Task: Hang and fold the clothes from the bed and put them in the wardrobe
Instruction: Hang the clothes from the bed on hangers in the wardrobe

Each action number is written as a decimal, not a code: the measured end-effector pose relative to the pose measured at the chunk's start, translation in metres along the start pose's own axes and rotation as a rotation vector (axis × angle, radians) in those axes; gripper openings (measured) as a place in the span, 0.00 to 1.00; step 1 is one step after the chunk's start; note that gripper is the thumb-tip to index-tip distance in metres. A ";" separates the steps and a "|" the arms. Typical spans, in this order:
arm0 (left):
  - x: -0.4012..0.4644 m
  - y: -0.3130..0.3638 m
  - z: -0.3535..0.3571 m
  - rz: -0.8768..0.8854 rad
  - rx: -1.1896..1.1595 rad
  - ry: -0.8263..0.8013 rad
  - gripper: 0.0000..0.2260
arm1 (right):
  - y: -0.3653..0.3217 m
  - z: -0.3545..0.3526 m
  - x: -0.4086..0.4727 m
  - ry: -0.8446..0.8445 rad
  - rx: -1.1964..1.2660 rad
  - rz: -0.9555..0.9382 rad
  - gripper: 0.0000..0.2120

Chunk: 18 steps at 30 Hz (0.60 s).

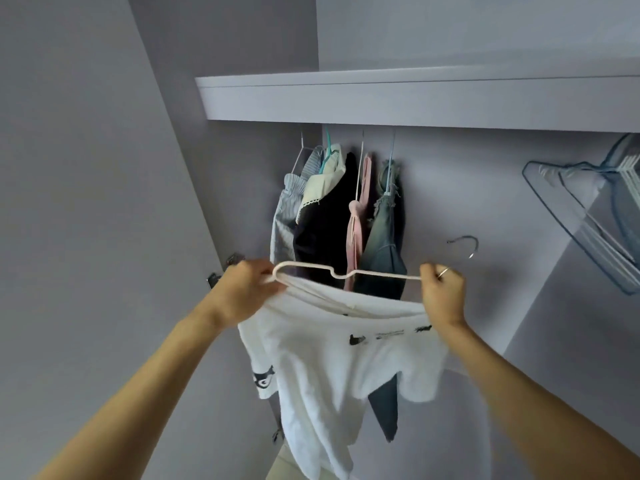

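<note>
T-shirt (332, 368): white, black print, wording too small to read
Hands: left (247, 292) and right (443, 294) both gripping hanger (346, 274)

Both hands hold a hanger (346, 273) w/ a white shirt (329, 368) on it: left hand (247, 292) at one end, right hand (441, 292) at the other. Clothes (332, 220) hang behind.

A pale lilac-grey wall (69, 168) is rising up and left of the hands, a thick white wooden shelf (415, 98) is spanning overhead, and soft daylight is falling across the plain lilac back panel (485, 188) beyond them.
</note>
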<state>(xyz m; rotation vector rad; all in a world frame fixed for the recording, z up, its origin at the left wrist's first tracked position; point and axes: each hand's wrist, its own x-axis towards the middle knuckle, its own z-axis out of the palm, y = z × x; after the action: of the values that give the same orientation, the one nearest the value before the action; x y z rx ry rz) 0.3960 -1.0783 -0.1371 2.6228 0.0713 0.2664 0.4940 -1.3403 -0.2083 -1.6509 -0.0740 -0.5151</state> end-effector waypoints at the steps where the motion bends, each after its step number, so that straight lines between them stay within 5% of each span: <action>1: 0.000 -0.004 0.007 -0.060 0.078 -0.030 0.02 | -0.005 -0.002 0.006 -0.008 -0.038 -0.084 0.19; 9: 0.005 -0.021 0.026 -0.364 0.002 0.038 0.03 | -0.002 -0.012 0.029 0.018 -0.418 -0.466 0.19; 18: 0.004 -0.001 0.022 -0.301 -0.162 0.037 0.05 | 0.003 0.007 0.015 -0.063 -0.615 -0.685 0.19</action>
<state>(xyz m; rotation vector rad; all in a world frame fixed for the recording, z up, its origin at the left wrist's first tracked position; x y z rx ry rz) 0.4040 -1.0878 -0.1561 2.4055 0.4344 0.2051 0.5103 -1.3377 -0.2064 -2.2382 -0.5916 -1.0808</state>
